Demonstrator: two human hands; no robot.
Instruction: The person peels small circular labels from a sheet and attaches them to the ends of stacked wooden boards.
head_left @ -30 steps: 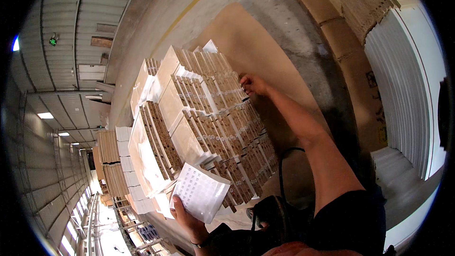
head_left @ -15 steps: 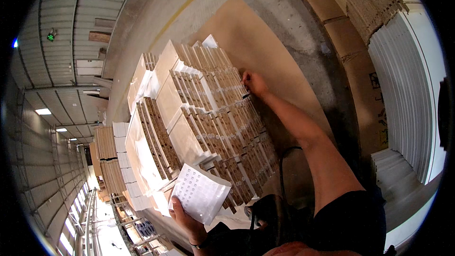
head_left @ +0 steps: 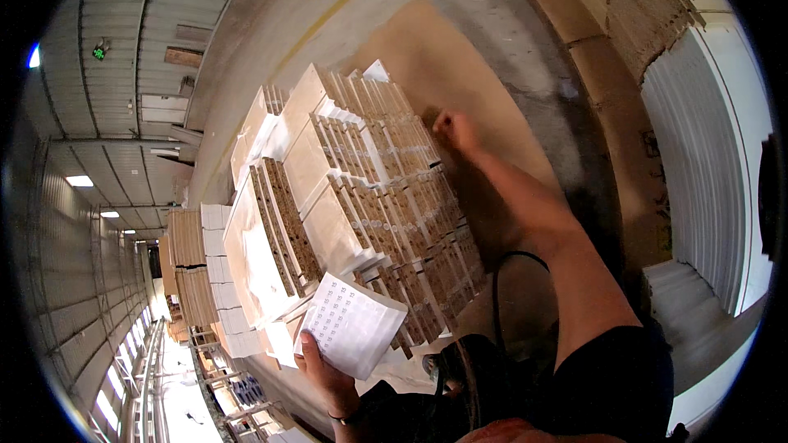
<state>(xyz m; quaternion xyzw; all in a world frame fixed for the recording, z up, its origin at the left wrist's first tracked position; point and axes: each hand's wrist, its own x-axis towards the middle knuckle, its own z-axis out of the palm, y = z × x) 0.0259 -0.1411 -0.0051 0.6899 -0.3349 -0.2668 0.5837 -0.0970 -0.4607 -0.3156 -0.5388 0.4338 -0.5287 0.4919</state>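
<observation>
My left hand grips a white sheet of labels by its lower left edge, thumb on top. Rows of small dark printed marks cover part of the sheet. It is held just in front of a stack of panels, whose drilled chipboard edges carry small round pale stickers. My right hand is beside the stack's far right side, apart from the edges. Its fingers are curled together and slightly blurred; whether something small is between them cannot be made out.
A large brown sheet lies on the floor beyond the stack. White panels and cardboard stand at the right. More stacked boards are at the left. A black cable or strap loops near my right forearm.
My right hand has drawn back from the panel edges, a little to the right. The view has shifted slightly. My left hand still holds the label sheet.
</observation>
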